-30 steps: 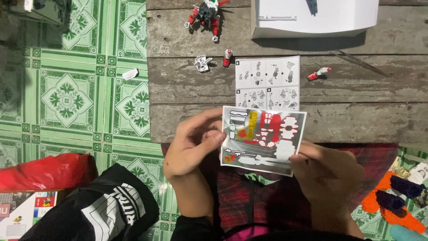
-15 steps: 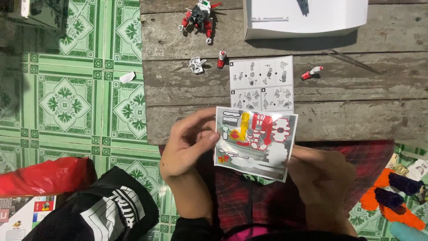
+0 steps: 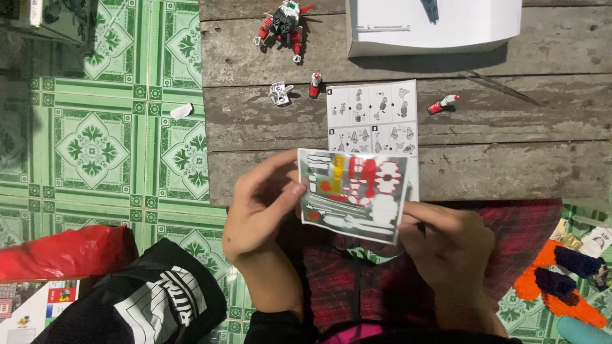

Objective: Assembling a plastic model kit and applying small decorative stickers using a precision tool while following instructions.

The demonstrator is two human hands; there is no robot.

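We pinch the sticker sheet [image 3: 354, 194] by its edges, left hand [image 3: 258, 210] and right hand [image 3: 446, 245] closed on opposite sides, best held flat and steady just below the instruction leaflet [image 3: 371, 114] on the wooden table [image 3: 510, 165].

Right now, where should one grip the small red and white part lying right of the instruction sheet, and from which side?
Probably across the red body of the small part, coming from above. It lies flat on the wooden table, tilted, with its white tip up-right, clear of the instruction sheet, so fingers fit either side.
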